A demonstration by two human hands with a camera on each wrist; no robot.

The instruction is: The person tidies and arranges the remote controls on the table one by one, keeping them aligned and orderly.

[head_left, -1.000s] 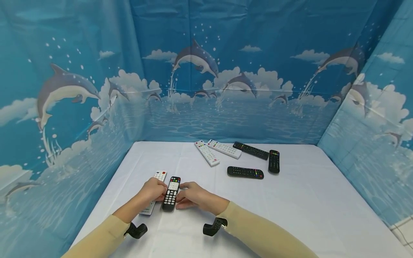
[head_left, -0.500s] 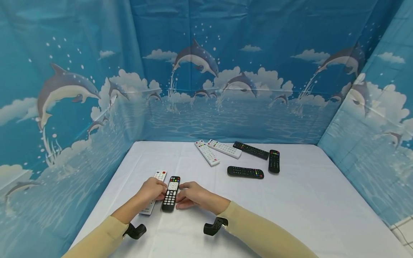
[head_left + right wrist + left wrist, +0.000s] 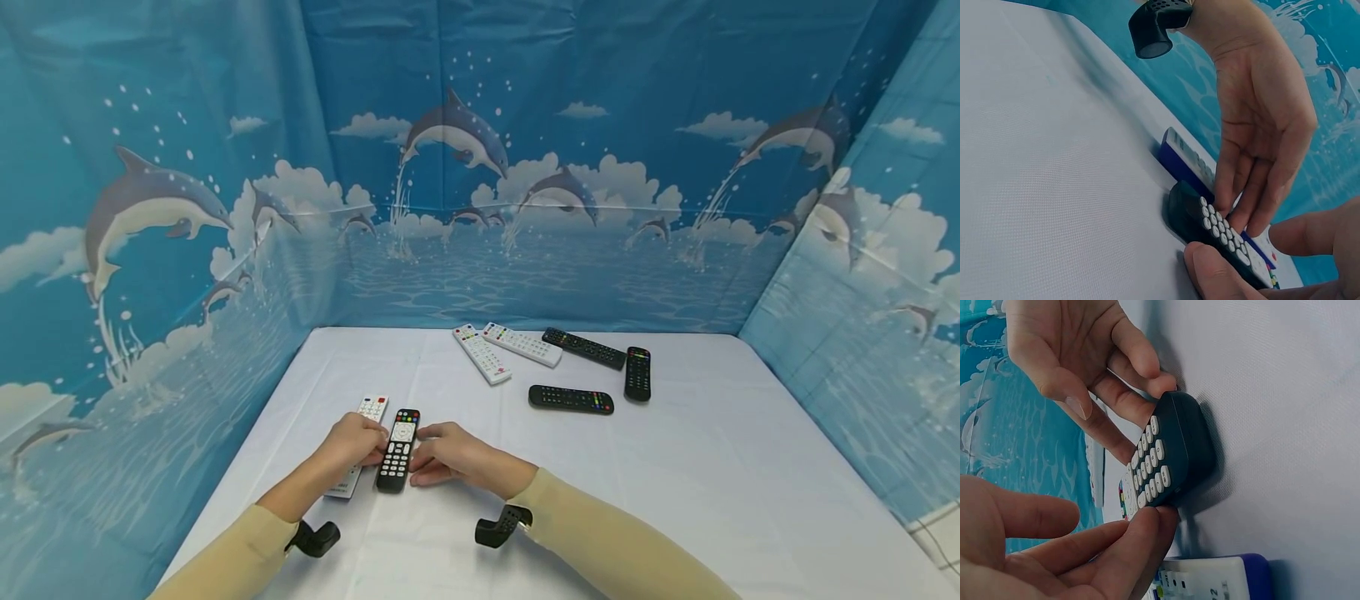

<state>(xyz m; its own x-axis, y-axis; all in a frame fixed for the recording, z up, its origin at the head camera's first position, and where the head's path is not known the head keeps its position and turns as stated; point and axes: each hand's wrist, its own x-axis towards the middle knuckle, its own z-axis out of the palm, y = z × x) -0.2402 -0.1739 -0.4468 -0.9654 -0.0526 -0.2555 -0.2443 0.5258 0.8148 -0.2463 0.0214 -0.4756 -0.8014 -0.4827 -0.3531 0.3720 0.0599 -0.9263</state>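
In the head view, a black remote control (image 3: 397, 454) with white and coloured buttons lies lengthwise between my hands on the white cloth. My left hand (image 3: 352, 442) reaches over a white remote control (image 3: 342, 488), its fingertips at the black remote's left side. From the other side my right hand (image 3: 450, 454) puts its fingertips at the right edge. The left wrist view shows the left fingers (image 3: 1138, 540) fairly straight against the black case, thumb apart. Relaxed right fingers (image 3: 1213, 265) touch the near side in the right wrist view. Part of the white remote is hidden under the left hand.
Farther back lie two white remotes (image 3: 482, 356) (image 3: 522, 344) angled towards each other. Right of them are black remotes: a slanted one (image 3: 583, 348), an upright-lying one (image 3: 637, 375) and a crosswise one (image 3: 571, 399). A blue dolphin-print curtain (image 3: 480, 275) borders the table.
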